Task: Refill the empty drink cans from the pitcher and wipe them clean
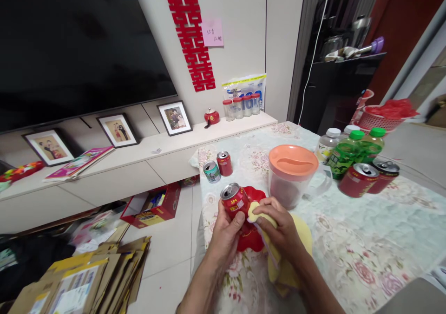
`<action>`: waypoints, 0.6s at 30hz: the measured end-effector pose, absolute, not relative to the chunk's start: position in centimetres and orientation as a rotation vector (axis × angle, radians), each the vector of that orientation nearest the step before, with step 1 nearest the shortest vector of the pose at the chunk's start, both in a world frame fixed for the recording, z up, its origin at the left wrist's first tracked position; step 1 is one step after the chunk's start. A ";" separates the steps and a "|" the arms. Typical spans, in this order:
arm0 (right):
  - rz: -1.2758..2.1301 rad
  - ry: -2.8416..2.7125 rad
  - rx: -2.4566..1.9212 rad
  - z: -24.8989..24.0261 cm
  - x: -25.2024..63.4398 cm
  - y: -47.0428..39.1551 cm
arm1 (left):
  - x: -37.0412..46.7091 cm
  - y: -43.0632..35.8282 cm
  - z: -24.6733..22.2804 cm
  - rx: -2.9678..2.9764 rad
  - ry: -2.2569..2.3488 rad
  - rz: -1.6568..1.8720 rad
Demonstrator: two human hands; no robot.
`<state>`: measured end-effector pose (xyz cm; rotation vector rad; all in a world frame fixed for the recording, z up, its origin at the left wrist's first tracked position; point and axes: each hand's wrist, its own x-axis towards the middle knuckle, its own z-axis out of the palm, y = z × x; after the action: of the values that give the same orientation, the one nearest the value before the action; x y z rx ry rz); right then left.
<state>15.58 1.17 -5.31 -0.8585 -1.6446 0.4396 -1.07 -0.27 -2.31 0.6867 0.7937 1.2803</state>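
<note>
A red drink can point(235, 198) with its top opened is tilted in my left hand point(226, 228), whose fingers wrap around its side. My right hand point(278, 223) grips a yellow cloth point(302, 232) and presses a bunched part of it against the can's right side. The rest of the cloth hangs down over the table. Below the can sits a red scalloped dish point(251, 243), partly hidden by my hands. Just beyond, a small green can point(212, 172) and another red can point(225, 164) stand side by side.
A clear pitcher with an orange lid point(293, 158) stands behind my right hand. Several bottles point(343, 153) and two larger cans point(358, 180) are at the right on the flowered tablecloth point(348, 239). Flattened cardboard point(101, 277) and a red box point(155, 207) lie on the floor, left.
</note>
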 end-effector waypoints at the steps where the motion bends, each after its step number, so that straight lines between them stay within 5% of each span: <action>1: 0.435 -1.641 -0.870 -5.4 15.6 1.3 | -1.1 -0.2 -2.2 0.689 0.798 1.284; 18: 0.279 -1.556 -0.976 -4.3 14.6 0.0 | 0.5 -1.0 -3.0 0.795 0.924 1.219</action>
<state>14.56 0.01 -4.31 -0.9761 -1.5556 0.2790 0.53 -0.96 -2.97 0.7952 0.9244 1.2187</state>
